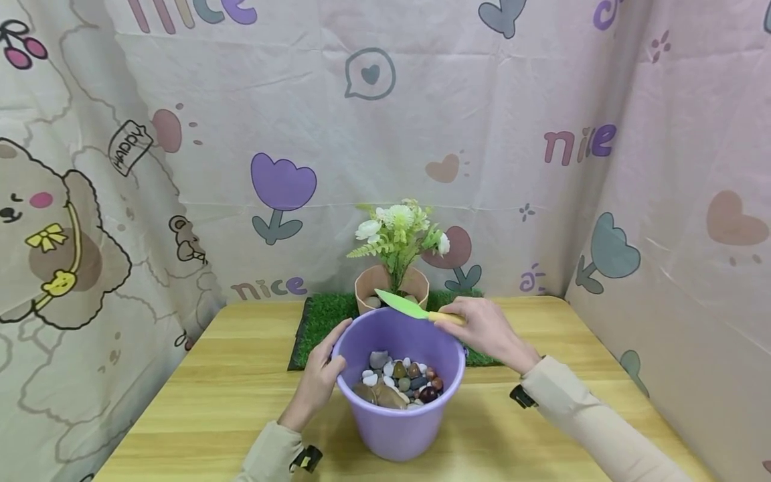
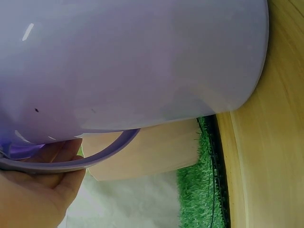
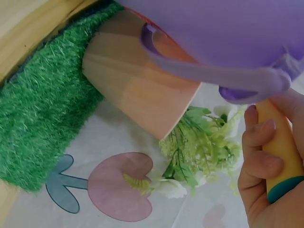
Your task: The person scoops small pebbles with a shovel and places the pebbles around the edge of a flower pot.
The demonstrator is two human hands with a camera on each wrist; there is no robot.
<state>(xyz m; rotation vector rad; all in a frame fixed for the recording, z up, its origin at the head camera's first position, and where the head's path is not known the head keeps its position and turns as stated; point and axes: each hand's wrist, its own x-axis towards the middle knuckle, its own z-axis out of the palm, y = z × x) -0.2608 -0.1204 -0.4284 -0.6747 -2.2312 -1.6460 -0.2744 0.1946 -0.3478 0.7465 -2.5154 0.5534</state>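
Observation:
A purple bucket [image 1: 397, 432] stands on the table, its bottom holding stones [image 1: 405, 384] in white, brown, grey and dark red. My left hand [image 1: 316, 378] grips the bucket's left rim, thumb over the edge and fingers outside. In the left wrist view, those fingers lie by the purple bucket handle [image 2: 109, 151]. My right hand [image 1: 482, 328] holds a small trowel by its yellow grip [image 3: 278, 147]. The green trowel blade [image 1: 402, 305] points left above the far rim, overlapping the flowerpot behind.
Behind the bucket, a peach flowerpot [image 1: 415, 276] with white flowers [image 1: 399, 217] and a few stones stands on a green turf mat [image 1: 325, 314]. The wooden table [image 1: 223, 375] is bordered at back and sides by printed cloth [image 1: 373, 140].

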